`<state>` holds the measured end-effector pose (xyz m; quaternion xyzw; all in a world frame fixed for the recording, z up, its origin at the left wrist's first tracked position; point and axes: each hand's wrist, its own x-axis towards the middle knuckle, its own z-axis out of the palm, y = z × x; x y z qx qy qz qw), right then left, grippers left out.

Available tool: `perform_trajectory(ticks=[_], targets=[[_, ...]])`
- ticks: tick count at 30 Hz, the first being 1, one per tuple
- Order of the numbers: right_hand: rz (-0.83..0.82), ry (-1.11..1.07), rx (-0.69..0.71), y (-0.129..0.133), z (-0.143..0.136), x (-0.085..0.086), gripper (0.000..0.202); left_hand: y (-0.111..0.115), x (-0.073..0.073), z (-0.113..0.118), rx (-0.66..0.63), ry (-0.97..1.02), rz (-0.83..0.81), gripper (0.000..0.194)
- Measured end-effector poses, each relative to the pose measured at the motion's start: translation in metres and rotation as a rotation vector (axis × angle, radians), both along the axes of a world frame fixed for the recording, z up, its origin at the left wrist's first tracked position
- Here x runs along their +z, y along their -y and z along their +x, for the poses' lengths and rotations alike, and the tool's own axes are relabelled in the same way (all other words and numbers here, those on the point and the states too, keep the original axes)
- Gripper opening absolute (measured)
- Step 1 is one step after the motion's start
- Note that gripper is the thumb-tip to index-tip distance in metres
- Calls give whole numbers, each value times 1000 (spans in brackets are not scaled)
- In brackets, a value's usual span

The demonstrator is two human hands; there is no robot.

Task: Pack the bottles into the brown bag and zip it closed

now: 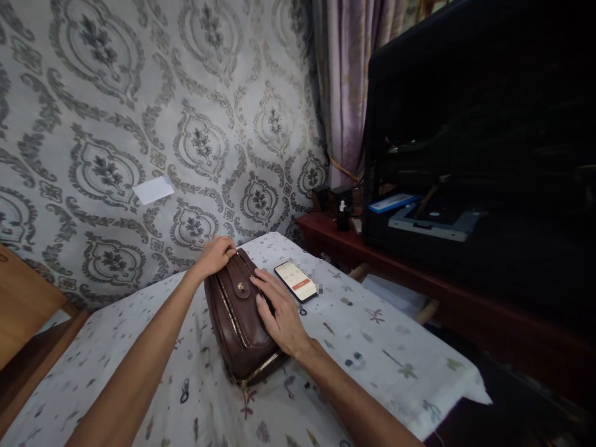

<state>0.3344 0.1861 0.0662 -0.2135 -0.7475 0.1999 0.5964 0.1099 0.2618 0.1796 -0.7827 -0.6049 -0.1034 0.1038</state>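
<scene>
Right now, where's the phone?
In the head view, the phone lies on the white printed cloth, right of the brown bag, beside the right hand.

My left hand (218, 255) curls over the far end of a brown zippered bag (241, 313) while my right hand (280, 313) spreads across its right side, on a printed white sheet (367, 323). A lit phone (295, 279) lies just beside; patterned grey wallpaper (200, 143) rises behind.
</scene>
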Motion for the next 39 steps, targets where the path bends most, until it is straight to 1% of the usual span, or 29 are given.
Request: perform_trajectory(ticks=[2,10,14,19,25,27,29,32,34,36,39], targets=[[3,2,-6,0,0,0,40,3,1,3,-1,0,18,17],[0,12,-9,-1,-1,-1,40,17,8,21,26,-25,81,16],[0,14,-11,-1,-1,-1,39,23,13,31,37,-60,83,16],[12,16,-4,-2,-1,-1,40,31,15,36,17,-61,71,17],[-2,5,-3,-1,0,-1,40,34,15,37,-6,47,86,13],[-3,8,-4,-1,0,-1,39,34,15,32,0,119,120,15],[-3,13,-2,-1,1,-1,40,34,15,21,15,212,173,19],[-5,18,-7,0,1,0,40,36,7,-3,83,378,259,30],[5,16,-26,1,1,-1,39,39,-3,-20,157,488,288,34],[30,11,-49,2,0,-1,38,43,-17,-32,215,581,271,38],[67,16,-65,4,0,-1,36,49,-36,-40,238,691,207,43]])
